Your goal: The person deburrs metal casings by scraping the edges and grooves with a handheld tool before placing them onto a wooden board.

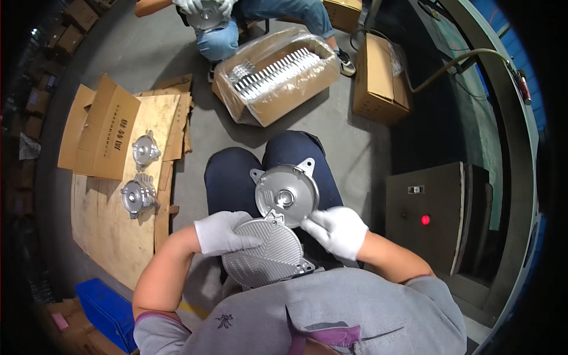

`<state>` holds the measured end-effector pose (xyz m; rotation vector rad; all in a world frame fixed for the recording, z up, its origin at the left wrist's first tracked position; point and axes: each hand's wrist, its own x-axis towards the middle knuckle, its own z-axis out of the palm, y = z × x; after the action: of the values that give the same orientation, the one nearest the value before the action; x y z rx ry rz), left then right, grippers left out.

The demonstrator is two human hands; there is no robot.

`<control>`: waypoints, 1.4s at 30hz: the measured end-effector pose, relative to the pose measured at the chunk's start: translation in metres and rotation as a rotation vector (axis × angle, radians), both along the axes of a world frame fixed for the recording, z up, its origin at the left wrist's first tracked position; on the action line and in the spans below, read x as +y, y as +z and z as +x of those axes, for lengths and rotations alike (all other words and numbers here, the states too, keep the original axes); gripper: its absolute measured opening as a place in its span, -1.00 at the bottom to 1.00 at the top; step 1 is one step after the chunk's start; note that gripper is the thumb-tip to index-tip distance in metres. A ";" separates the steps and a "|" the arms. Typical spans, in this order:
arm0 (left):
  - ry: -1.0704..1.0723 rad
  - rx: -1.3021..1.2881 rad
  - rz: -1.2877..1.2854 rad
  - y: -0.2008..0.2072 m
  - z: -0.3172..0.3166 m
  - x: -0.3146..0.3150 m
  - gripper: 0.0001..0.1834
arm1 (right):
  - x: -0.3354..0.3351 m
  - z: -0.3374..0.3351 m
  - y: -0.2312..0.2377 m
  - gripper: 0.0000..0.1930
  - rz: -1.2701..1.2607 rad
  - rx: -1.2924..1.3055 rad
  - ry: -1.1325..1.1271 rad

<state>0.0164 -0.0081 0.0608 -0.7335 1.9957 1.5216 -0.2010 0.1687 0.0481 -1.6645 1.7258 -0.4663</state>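
Observation:
My left hand [222, 232], in a white glove, grips a round metal cover with a ribbed face [266, 257]. It is held close to my body, with its thumb lying over the ribs. Across my thighs rests a second round metal cover [288, 192], its dished inside facing up, with a raised hub and lugs at the rim. The ribbed cover overlaps its near edge. My right hand [340, 232], also gloved, has its fingers closed at the near right rim of the dished cover; the fingertips are partly hidden.
Metal castings [139, 196] and an open carton [109, 133] occupy the wooden board [97, 219] at left. Ahead stands a plastic-lined box [278, 80] of stacked metal parts, near another gloved person [216, 41]. At right are a closed carton [378, 83] and dark cabinet [423, 207].

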 end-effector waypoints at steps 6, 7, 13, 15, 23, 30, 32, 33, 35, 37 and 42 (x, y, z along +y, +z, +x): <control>-0.045 -0.030 -0.025 0.004 -0.007 0.004 -0.37 | -0.026 0.017 0.010 -0.71 0.158 -0.022 -0.129; -0.057 -0.068 -0.052 0.007 -0.007 0.002 -0.36 | -0.023 0.018 0.015 -0.71 0.158 -0.022 -0.127; -0.043 -0.029 -0.094 0.013 0.002 0.009 -0.33 | 0.004 0.018 0.023 -0.68 -0.059 0.146 0.010; -0.065 0.009 -0.104 0.016 -0.005 0.007 -0.33 | -0.022 0.027 0.022 -0.67 0.027 0.105 -0.103; 0.032 0.000 -0.059 0.002 0.010 0.011 -0.32 | 0.007 0.015 0.019 -0.67 0.207 -0.005 -0.019; -0.039 -0.045 -0.098 0.034 0.001 0.007 -0.38 | -0.005 0.019 -0.024 -0.56 0.100 -0.062 -0.241; 0.040 -0.014 -0.054 0.019 0.005 0.006 -0.39 | 0.020 0.005 -0.025 -0.64 0.060 -0.181 -0.363; 0.091 0.010 -0.003 0.012 0.010 0.007 -0.39 | 0.024 0.007 -0.016 -0.66 0.068 -0.333 -0.505; 0.073 0.018 -0.009 0.005 0.015 0.010 -0.39 | 0.025 0.006 -0.009 -0.67 0.043 -0.336 -0.348; 0.121 -0.001 0.018 0.001 0.014 0.008 -0.39 | 0.014 0.010 0.014 -0.58 0.175 -0.190 -0.152; 0.119 0.006 0.040 -0.005 0.009 0.011 -0.39 | -0.006 0.023 -0.009 -0.71 -0.075 -0.068 -0.092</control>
<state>0.0258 0.0026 0.0557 -0.8452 1.9507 1.6283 -0.1779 0.1630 0.0391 -1.6068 1.7596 -0.6314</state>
